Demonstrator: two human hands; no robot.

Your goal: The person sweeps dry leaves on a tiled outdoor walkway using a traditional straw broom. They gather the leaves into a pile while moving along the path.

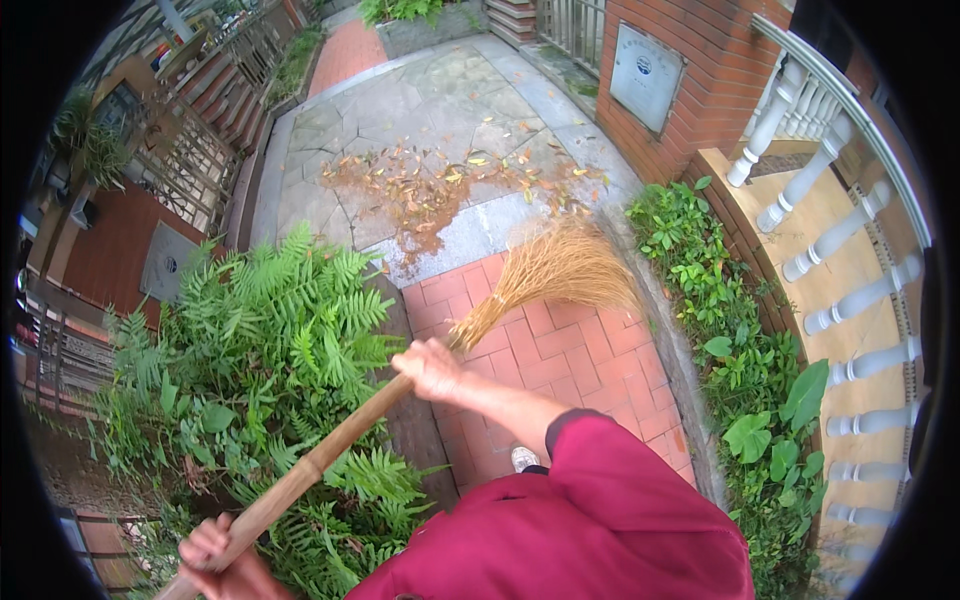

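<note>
A broom with a bamboo handle runs slantwise across my front, from the lower left up towards the right. My right hand grips the handle just below the bound neck of the bristles. Lower down, my left hand is closed around the handle near its other end. The straw-coloured bristle head fans out over the red brick paving and the edge of the grey stone strip; its tips are blurred. Beyond it lies a spread of dry brown and yellow leaves with reddish-brown debris on the stone paving.
Ferns crowd the path on the left behind a low kerb. Leafy plants line the right kerb, beside a white balustrade. A brick pillar stands at the upper right. My shoe is on the bricks.
</note>
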